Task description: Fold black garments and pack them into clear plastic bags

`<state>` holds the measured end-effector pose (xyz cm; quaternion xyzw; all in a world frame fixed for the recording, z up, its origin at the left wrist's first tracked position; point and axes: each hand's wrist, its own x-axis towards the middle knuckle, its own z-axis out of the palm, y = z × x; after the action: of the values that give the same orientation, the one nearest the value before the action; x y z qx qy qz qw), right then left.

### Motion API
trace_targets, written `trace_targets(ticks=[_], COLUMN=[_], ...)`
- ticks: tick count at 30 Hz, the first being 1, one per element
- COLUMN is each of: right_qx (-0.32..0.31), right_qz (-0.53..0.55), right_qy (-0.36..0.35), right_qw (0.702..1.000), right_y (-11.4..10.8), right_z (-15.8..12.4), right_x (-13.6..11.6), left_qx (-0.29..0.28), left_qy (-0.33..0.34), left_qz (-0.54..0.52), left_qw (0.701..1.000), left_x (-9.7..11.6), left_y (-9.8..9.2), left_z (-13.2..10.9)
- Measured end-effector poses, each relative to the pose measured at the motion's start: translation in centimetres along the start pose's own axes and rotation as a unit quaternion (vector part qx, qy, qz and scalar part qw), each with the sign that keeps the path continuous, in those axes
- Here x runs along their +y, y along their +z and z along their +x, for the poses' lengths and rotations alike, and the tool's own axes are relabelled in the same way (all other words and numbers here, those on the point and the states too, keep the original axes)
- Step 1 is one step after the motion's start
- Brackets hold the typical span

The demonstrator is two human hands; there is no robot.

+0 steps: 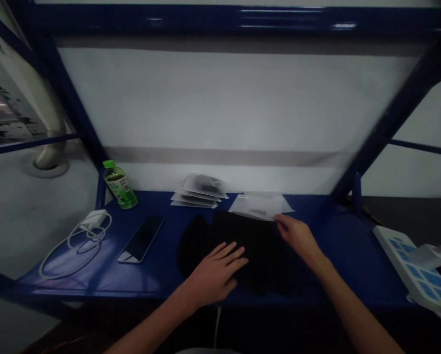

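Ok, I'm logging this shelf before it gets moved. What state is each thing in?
Left hand, flat on the black cloth
Right hand, fingertips at the bag's edge
clear plastic bag, lying flat
stacked plastic bags, fanned pile
green-capped bottle, upright, capped
smartphone, face up, screen dark
white charger cable, loosely looped

Workroom with blue steel shelving [213,19]

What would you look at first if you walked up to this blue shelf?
You'd probably notice the two bare hands: the left hand lies flat on a black cloth, and the right hand reaches a clear plastic bag at the cloth's far edge. Further left on the blue shelf, a green-capped bottle stands out.
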<state>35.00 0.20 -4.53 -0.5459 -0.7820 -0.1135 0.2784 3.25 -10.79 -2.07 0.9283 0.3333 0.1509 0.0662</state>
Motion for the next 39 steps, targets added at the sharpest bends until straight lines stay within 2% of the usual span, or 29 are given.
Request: trace_targets(ticks=[5, 8, 11, 14, 17, 21, 25, 28, 33, 36, 39], right_qx=[-0.006, -0.018, -0.029, -0.017, -0.001, -0.008, 0.003, 0.023, 0.037, 0.037, 0.034], right_qz=[-0.021, -0.029, -0.023, -0.007, 0.019, 0.064, 0.104, 0.122, 0.120, 0.122, 0.129], right_qy=[0.052, 0.077, 0.083, 0.076, 0.053, 0.009, 0.001, 0.019, 0.048, 0.065, 0.076], right_qw=[0.998, 0.996, 0.996, 0.997, 0.998, 0.998, 0.995, 0.992, 0.991, 0.990, 0.988], right_y=[0.0, 0.6, 1.2, 1.4, 1.1, 0.5, -0.2, -0.5, -0.8, -0.9, -1.1], right_z=[2.7, 3.1, 2.7, 2.2, 1.6, 0.5, -0.4, -0.5, -0.6, -0.7, -0.8], right_x=[4.3, 6.1, 6.8, 6.3, 4.9, 2.5, 1.1, 1.1, 1.9, 2.1, 1.9], left_qx=[0.002, 0.002, 0.010, 0.034, 0.065, 0.078, 0.091, 0.069, 0.052, 0.071, 0.110], left_qy=[-0.008, -0.021, -0.039, -0.064, -0.126, -0.238, -0.289, -0.284, -0.280, -0.269, -0.214], left_qz=[-0.019, -0.038, -0.056, -0.064, -0.051, 0.029, 0.106, 0.108, 0.037, -0.031, -0.108], left_qw=[1.000, 0.999, 0.998, 0.995, 0.989, 0.968, 0.947, 0.950, 0.958, 0.960, 0.965], left_x=[0.1, 0.2, 0.4, 0.4, 0.5, 0.9, 1.7, 2.4, 3.3, 3.9, 3.8], left_y=[-0.1, -0.5, -0.9, -1.3, -2.2, -4.0, -4.9, -3.9, -0.4, 0.7, 0.7], left_z=[-0.1, -0.2, 0.0, 0.5, 1.6, 3.8, 6.5, 9.0, 12.6, 13.4, 12.8])
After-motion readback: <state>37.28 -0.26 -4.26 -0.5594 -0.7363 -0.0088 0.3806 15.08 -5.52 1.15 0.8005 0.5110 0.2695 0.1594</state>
